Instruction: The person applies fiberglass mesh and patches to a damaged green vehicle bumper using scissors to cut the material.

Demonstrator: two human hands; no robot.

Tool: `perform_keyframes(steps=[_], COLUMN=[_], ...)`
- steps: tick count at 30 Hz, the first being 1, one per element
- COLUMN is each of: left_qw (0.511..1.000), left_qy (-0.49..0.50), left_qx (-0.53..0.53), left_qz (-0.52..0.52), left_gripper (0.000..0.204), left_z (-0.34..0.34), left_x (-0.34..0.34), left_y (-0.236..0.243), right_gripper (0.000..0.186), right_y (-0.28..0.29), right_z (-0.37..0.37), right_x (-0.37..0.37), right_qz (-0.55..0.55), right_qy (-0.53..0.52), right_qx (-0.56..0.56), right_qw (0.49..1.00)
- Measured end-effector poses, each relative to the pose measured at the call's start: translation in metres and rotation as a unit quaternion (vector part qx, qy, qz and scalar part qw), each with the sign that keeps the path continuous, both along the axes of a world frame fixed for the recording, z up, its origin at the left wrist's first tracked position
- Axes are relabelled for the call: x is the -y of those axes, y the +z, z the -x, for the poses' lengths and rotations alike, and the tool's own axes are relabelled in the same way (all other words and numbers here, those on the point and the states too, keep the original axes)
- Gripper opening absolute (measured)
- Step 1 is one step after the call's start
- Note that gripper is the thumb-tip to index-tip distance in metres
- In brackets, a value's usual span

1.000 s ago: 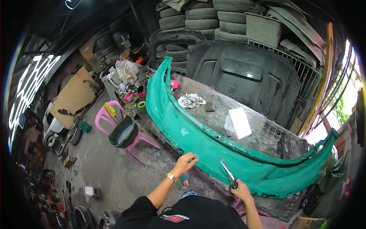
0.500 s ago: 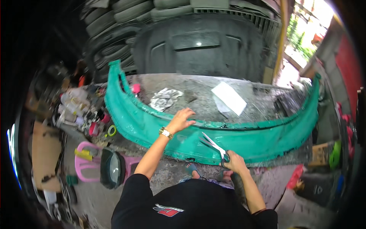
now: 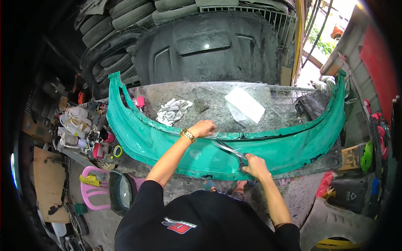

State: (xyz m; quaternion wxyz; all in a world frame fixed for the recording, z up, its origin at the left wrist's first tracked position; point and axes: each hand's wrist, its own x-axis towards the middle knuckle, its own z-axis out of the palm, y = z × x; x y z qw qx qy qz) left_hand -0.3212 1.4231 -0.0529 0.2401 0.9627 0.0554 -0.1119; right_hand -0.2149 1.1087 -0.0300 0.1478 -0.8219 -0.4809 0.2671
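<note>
A long curved green car bumper (image 3: 197, 158) lies across in front of me. My right hand (image 3: 256, 166) grips a pair of scissors (image 3: 230, 149) by its dark handles. Its blades point up and to the left over the bumper, their tips just short of my left hand (image 3: 204, 128). That hand, with a gold watch (image 3: 188, 134) on the wrist, rests at the bumper's upper edge. Its fingers are curled together; whatever they pinch, if anything, is too small to make out.
Behind the bumper, a grey worktop (image 3: 167, 90) carries white sheets (image 3: 245, 105) and a crumpled stained cloth (image 3: 173, 111). A dark car hood (image 3: 205, 54) leans at the back. To the left are a pink chair (image 3: 90, 193), a dark bin (image 3: 121, 196) and clutter.
My left hand has gone from spread fingers above the bumper to curled fingers at its upper edge. The scissors have moved closer to that hand, and their blades look less far apart.
</note>
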Motion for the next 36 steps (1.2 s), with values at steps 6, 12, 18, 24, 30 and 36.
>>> perform_keyframes(steps=[6,12,18,24,30,36], left_qw=[0.999,0.999,1.0,1.0,1.0,0.997], left_qy=[-0.005,-0.014,-0.018,-0.015,-0.009,0.048], left_qx=[0.039,0.034,0.015,0.022,0.001,0.036], left_qz=[0.007,0.01,0.006,0.001,-0.001,0.042], left_gripper=[0.01,0.009,0.009,0.01,0.021,0.05], left_z=[0.008,0.004,-0.003,-0.002,0.002,0.047], left_x=[-0.005,-0.003,0.001,0.004,0.001,-0.027], left_y=[-0.008,-0.005,0.002,0.003,0.006,0.017], right_gripper=[0.037,0.039,0.042,0.042,0.037,0.037], right_y=[-0.007,-0.027,-0.047,-0.055,-0.062,-0.05], right_z=[-0.005,-0.002,-0.001,-0.003,-0.007,-0.008], right_x=[-0.012,-0.039,-0.061,-0.068,-0.073,-0.071], right_qz=[-0.007,-0.058,-0.093,-0.11,-0.096,-0.099], right_qy=[0.024,0.056,0.093,0.127,0.143,0.143], right_qx=[0.014,0.033,0.079,0.119,0.129,0.132], right_qw=[1.0,0.996,0.988,0.979,0.977,0.976])
